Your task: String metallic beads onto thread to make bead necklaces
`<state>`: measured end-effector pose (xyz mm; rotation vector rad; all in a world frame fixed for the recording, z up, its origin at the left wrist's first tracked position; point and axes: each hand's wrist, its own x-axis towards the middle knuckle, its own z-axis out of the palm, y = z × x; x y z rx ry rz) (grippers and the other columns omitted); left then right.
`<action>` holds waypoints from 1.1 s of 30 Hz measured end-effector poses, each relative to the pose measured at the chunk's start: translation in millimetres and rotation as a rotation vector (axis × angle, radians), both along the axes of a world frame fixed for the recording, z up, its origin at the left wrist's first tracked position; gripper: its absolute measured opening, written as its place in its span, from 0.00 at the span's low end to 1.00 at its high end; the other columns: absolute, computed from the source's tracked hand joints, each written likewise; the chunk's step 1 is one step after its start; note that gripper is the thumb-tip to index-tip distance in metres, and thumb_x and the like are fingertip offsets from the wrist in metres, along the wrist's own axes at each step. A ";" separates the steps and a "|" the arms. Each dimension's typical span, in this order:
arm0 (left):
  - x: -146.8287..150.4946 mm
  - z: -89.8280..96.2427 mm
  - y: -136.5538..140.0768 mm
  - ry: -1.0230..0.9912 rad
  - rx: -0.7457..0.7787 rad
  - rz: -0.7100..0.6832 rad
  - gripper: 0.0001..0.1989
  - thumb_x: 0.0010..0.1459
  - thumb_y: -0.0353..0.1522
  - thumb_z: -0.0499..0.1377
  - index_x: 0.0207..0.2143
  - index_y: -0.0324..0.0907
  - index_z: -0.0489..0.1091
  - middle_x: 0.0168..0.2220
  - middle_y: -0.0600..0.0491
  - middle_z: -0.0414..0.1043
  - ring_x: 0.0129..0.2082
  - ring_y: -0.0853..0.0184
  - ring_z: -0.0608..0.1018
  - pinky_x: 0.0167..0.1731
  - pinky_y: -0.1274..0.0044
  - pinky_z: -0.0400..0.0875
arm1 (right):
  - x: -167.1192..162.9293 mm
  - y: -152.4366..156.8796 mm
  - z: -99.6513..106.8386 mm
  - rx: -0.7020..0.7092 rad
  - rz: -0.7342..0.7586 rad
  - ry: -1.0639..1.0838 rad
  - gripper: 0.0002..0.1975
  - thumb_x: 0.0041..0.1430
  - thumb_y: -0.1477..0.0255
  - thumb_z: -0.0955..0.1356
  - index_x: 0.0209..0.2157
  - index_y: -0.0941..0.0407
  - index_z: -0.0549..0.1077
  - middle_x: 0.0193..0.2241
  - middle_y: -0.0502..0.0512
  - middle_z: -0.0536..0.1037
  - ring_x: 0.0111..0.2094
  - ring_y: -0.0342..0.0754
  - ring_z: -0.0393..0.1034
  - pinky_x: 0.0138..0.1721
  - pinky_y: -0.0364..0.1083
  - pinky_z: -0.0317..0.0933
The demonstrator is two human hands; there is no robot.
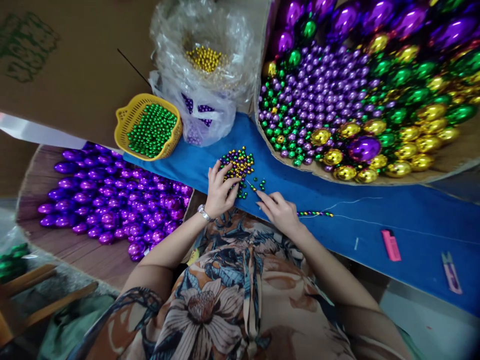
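one needle (249, 183) pinched in your right hand (278, 212), tip toward the mixed bead pile (240, 162) on the blue counter (412, 202); your left hand (221, 194) touches the pile, cannot tell if gripping; beaded strand (317, 214) beside your right hand.

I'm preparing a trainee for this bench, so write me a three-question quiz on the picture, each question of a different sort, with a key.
1. Multiple choice: what colour are the beads inside the yellow basket?
A) purple
B) green
C) gold

2. True or false: the silvery band is worn on the right wrist.

3. Fill in the blank: the needle with beads on it is held at the fingertips of the ____ hand.

Key:
1. B: the basket holds green beads.
2. False: it is on the left wrist.
3. Right: the right hand pinches the needle.
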<state>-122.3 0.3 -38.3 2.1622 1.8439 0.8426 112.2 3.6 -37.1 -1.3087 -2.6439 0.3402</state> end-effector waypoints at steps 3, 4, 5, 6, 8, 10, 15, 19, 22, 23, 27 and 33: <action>-1.9 -1.5 -3.7 0.018 -0.007 0.000 0.10 0.63 0.36 0.54 0.41 0.46 0.74 0.60 0.48 0.64 0.68 0.53 0.53 0.63 0.50 0.50 | 5.4 -3.3 0.3 -0.004 0.045 0.038 0.19 0.68 0.63 0.60 0.56 0.50 0.71 0.34 0.53 0.73 0.30 0.37 0.67 0.32 0.37 0.57; -1.9 -2.0 -4.8 0.020 -0.009 -0.004 0.10 0.63 0.36 0.54 0.41 0.46 0.74 0.60 0.48 0.64 0.68 0.53 0.53 0.63 0.50 0.50 | 6.0 -4.1 0.9 -0.007 0.057 0.043 0.19 0.69 0.63 0.60 0.56 0.50 0.71 0.34 0.53 0.73 0.30 0.37 0.67 0.31 0.37 0.57; -1.5 -2.4 -5.6 0.020 -0.013 -0.009 0.10 0.63 0.36 0.54 0.41 0.46 0.73 0.60 0.48 0.64 0.68 0.53 0.53 0.63 0.50 0.49 | 6.0 -4.5 1.5 -0.009 0.065 0.044 0.19 0.69 0.63 0.60 0.56 0.50 0.72 0.34 0.53 0.73 0.30 0.37 0.67 0.31 0.37 0.57; -1.0 -2.7 -6.2 0.017 -0.015 -0.014 0.09 0.63 0.36 0.54 0.41 0.46 0.73 0.60 0.48 0.64 0.68 0.53 0.53 0.63 0.50 0.49 | 5.6 -4.6 2.3 -0.008 0.068 0.042 0.19 0.69 0.63 0.60 0.56 0.50 0.72 0.34 0.53 0.73 0.29 0.37 0.67 0.31 0.37 0.57; 0.3 -3.4 -6.3 0.008 -0.013 -0.016 0.09 0.62 0.35 0.55 0.41 0.46 0.73 0.60 0.48 0.64 0.68 0.53 0.52 0.63 0.50 0.48 | 3.8 -3.8 3.5 -0.003 0.058 0.033 0.19 0.69 0.63 0.59 0.55 0.50 0.72 0.34 0.53 0.74 0.29 0.37 0.67 0.30 0.37 0.57; 1.7 -4.1 -5.4 0.015 -0.005 -0.008 0.09 0.62 0.35 0.55 0.42 0.46 0.73 0.60 0.48 0.64 0.68 0.52 0.53 0.63 0.50 0.49 | 1.2 -1.9 4.4 0.003 0.038 0.019 0.19 0.69 0.62 0.59 0.55 0.50 0.72 0.34 0.53 0.74 0.29 0.37 0.68 0.30 0.37 0.56; 3.2 -5.8 -1.2 0.047 0.037 -0.001 0.11 0.61 0.34 0.56 0.44 0.49 0.74 0.60 0.48 0.62 0.68 0.51 0.52 0.62 0.50 0.51 | -5.8 3.0 5.4 -0.009 0.025 -0.012 0.19 0.69 0.61 0.59 0.55 0.48 0.72 0.34 0.53 0.75 0.28 0.37 0.68 0.29 0.38 0.56; 2.7 -7.4 1.1 0.053 0.026 -0.001 0.11 0.61 0.34 0.56 0.44 0.51 0.75 0.61 0.50 0.60 0.68 0.51 0.50 0.62 0.49 0.49 | -8.7 4.6 5.4 -0.013 0.038 -0.019 0.19 0.69 0.61 0.59 0.54 0.47 0.73 0.34 0.52 0.75 0.27 0.37 0.67 0.29 0.38 0.55; 2.6 -8.9 1.9 0.063 0.056 0.003 0.11 0.61 0.34 0.57 0.45 0.50 0.75 0.61 0.49 0.60 0.68 0.51 0.51 0.62 0.49 0.50 | -8.0 5.2 4.4 0.000 0.016 -0.014 0.19 0.69 0.62 0.59 0.55 0.48 0.73 0.34 0.52 0.75 0.27 0.37 0.67 0.28 0.38 0.54; 2.6 -9.2 2.0 0.064 0.064 0.003 0.11 0.61 0.34 0.57 0.45 0.50 0.75 0.61 0.49 0.60 0.67 0.51 0.52 0.62 0.50 0.50 | -7.3 5.4 4.0 0.009 0.007 -0.011 0.19 0.69 0.62 0.59 0.55 0.49 0.73 0.34 0.52 0.75 0.27 0.37 0.67 0.28 0.38 0.54; 3.0 -8.9 2.0 0.058 0.015 0.019 0.12 0.61 0.35 0.56 0.46 0.49 0.74 0.62 0.49 0.59 0.68 0.50 0.50 0.62 0.49 0.48 | -4.5 5.7 2.3 0.042 0.006 0.001 0.19 0.69 0.62 0.59 0.55 0.48 0.73 0.34 0.52 0.76 0.27 0.37 0.68 0.28 0.38 0.54; 7.0 -5.5 3.3 0.059 -0.015 -0.001 0.11 0.62 0.36 0.56 0.45 0.50 0.75 0.63 0.50 0.58 0.68 0.49 0.49 0.62 0.48 0.47 | -11.6 5.7 1.5 0.048 -0.011 -0.038 0.20 0.69 0.60 0.59 0.55 0.47 0.72 0.34 0.52 0.76 0.26 0.38 0.68 0.26 0.39 0.54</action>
